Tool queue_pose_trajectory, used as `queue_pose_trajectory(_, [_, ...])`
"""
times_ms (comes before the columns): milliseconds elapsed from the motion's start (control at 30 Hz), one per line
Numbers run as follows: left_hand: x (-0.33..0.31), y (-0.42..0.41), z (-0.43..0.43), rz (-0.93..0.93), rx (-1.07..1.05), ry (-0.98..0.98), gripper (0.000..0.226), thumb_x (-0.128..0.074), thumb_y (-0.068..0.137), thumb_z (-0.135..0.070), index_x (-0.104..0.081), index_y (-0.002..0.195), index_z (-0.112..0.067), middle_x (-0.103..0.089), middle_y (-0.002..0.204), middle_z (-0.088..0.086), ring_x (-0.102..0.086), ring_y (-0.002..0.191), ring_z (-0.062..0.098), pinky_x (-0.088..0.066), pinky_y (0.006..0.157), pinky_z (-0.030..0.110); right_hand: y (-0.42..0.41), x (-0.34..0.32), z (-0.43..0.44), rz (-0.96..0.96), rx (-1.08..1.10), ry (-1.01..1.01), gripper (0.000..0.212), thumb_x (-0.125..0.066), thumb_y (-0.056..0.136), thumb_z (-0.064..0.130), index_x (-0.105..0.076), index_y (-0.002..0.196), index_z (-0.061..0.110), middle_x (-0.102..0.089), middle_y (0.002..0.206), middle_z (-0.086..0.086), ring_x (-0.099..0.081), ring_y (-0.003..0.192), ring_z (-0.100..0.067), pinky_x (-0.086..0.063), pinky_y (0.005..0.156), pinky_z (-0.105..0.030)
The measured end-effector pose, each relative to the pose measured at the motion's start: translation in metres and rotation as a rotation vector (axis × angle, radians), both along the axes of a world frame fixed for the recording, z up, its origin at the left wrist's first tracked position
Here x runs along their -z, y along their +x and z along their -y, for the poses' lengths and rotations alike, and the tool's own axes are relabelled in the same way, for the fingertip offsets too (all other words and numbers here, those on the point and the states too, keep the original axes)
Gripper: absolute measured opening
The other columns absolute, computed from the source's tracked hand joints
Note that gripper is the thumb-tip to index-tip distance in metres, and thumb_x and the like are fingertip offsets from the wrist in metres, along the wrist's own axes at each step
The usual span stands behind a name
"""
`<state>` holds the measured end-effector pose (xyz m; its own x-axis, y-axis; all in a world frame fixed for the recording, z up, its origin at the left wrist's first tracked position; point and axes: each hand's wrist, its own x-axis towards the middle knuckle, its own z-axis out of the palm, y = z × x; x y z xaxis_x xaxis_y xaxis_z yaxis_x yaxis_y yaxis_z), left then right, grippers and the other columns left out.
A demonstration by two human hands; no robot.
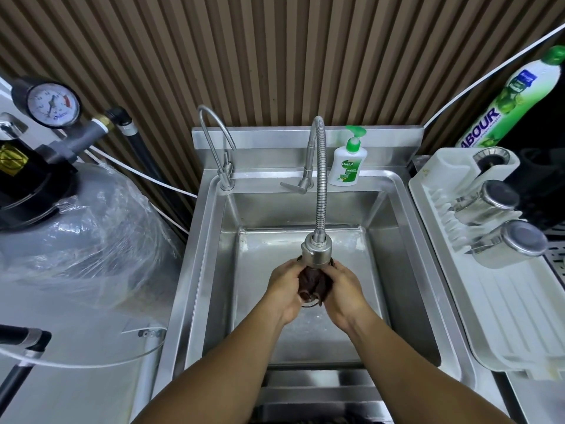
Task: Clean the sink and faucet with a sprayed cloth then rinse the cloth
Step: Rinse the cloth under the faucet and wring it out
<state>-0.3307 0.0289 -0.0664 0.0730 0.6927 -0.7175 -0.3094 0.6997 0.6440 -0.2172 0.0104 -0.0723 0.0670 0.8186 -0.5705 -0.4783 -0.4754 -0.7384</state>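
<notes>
A stainless steel sink [406, 270] fills the middle of the view, its floor wet. The flexible gooseneck faucet [319, 185] arches forward, and its spray head [316, 254] hangs right above my hands. A dark brown wet cloth [313, 284] is bunched up under the spray head. My left hand [284, 289] and my right hand [345, 290] grip it from either side, fingers curled round it. Most of the cloth is hidden between my palms. The faucet lever [293, 187] points left.
A small second tap [218, 148] stands at the back left, a green-capped soap pump bottle [348, 160] at the back right. A white drying rack [489, 240] with metal jars sits right, beside a green detergent bottle [513, 99]. A plastic-wrapped tank [76, 224] with a pressure gauge stands left.
</notes>
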Motion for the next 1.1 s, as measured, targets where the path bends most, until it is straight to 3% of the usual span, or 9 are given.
queue_pose_trajectory(133, [-0.005, 0.009, -0.013, -0.099, 0.002, -0.05, 0.029, -0.063, 0.096, -0.028, -0.073, 0.098, 0.0, -0.076, 0.096, 0.021, -0.071, 0.08, 0.029, -0.056, 0.069, 0.036, -0.01, -0.003, -0.013, 0.235, -0.015, -0.046, 0.014, -0.066, 0.095, 0.016, -0.07, 0.098, 0.003, -0.076, 0.086, -0.014, -0.072, 0.082, -0.025, -0.058, 0.069, -0.035])
queue_pose_trajectory(200, [-0.007, 0.015, -0.015, -0.146, 0.017, -0.06, 0.026, -0.06, 0.096, -0.029, -0.07, 0.089, -0.006, -0.076, 0.077, 0.013, -0.068, 0.068, 0.025, -0.052, 0.059, 0.03, -0.015, 0.001, -0.016, 0.286, -0.01, -0.091, 0.018, -0.062, 0.096, 0.022, -0.068, 0.098, 0.005, -0.076, 0.089, -0.015, -0.073, 0.081, -0.028, -0.059, 0.071, -0.041])
queue_pose_trajectory(267, [-0.01, 0.022, -0.013, -0.169, 0.04, -0.068, 0.022, -0.061, 0.094, -0.03, -0.068, 0.086, -0.01, -0.071, 0.067, 0.006, -0.063, 0.063, 0.023, -0.048, 0.056, 0.026, -0.02, 0.003, -0.017, 0.315, 0.014, -0.121, 0.022, -0.058, 0.098, 0.026, -0.065, 0.093, 0.005, -0.075, 0.082, -0.013, -0.072, 0.072, -0.025, -0.058, 0.059, -0.035])
queue_pose_trajectory(367, [-0.01, 0.027, -0.01, -0.176, 0.041, -0.078, 0.029, -0.06, 0.095, -0.034, -0.065, 0.079, -0.012, -0.065, 0.059, 0.001, -0.058, 0.055, 0.018, -0.043, 0.048, 0.019, -0.026, -0.001, -0.018, 0.358, 0.055, -0.147, 0.026, -0.053, 0.097, 0.018, -0.055, 0.073, 0.009, -0.058, 0.057, -0.002, -0.053, 0.05, -0.016, -0.041, 0.044, -0.023])
queue_pose_trajectory(533, [-0.006, 0.029, -0.009, -0.254, 0.063, -0.083, 0.016, -0.057, 0.089, -0.016, -0.058, 0.074, -0.01, -0.057, 0.061, 0.006, -0.052, 0.059, 0.022, -0.038, 0.052, 0.023, -0.029, 0.002, -0.023, 0.411, 0.083, -0.237, 0.031, -0.053, 0.081, 0.003, -0.037, 0.058, 0.015, -0.04, 0.048, 0.0, -0.036, 0.051, -0.02, -0.03, 0.046, -0.023])
queue_pose_trajectory(700, [-0.002, 0.029, -0.01, -0.274, 0.068, -0.039, 0.024, -0.057, 0.089, -0.013, -0.051, 0.065, -0.012, -0.051, 0.059, 0.006, -0.047, 0.058, 0.022, -0.035, 0.051, 0.021, -0.028, 0.004, -0.024, 0.424, 0.096, -0.227, 0.038, -0.056, 0.08, 0.002, -0.034, 0.054, 0.017, -0.035, 0.047, -0.001, -0.032, 0.053, -0.02, -0.026, 0.048, -0.024])
queue_pose_trajectory(967, [0.0, 0.023, -0.013, -0.304, 0.095, -0.001, 0.029, -0.058, 0.088, -0.01, -0.045, 0.062, -0.012, -0.044, 0.054, 0.005, -0.039, 0.051, 0.02, -0.03, 0.047, 0.019, -0.026, 0.012, -0.026, 0.447, 0.045, -0.225, 0.026, -0.058, 0.08, 0.0, -0.044, 0.06, 0.009, -0.044, 0.05, -0.007, -0.042, 0.056, -0.023, -0.034, 0.048, -0.026])
queue_pose_trajectory(1067, [0.002, 0.018, -0.015, -0.262, 0.059, 0.006, 0.041, -0.049, 0.101, -0.032, -0.059, 0.069, -0.009, -0.063, 0.062, 0.007, -0.057, 0.053, 0.019, -0.042, 0.051, 0.022, -0.022, 0.006, -0.025, 0.306, -0.086, -0.197, 0.016, -0.064, 0.089, 0.018, -0.058, 0.081, 0.005, -0.062, 0.066, -0.011, -0.056, 0.057, -0.026, -0.043, 0.047, -0.026])
queue_pose_trajectory(1100, [0.001, 0.014, -0.016, -0.218, 0.045, -0.007, 0.054, -0.04, 0.104, -0.045, -0.068, 0.077, -0.008, -0.072, 0.07, 0.008, -0.066, 0.062, 0.019, -0.048, 0.056, 0.026, -0.018, 0.005, -0.025, 0.221, -0.137, -0.189, 0.026, -0.068, 0.089, 0.028, -0.06, 0.093, 0.004, -0.07, 0.078, -0.013, -0.065, 0.063, -0.028, -0.049, 0.05, -0.03])
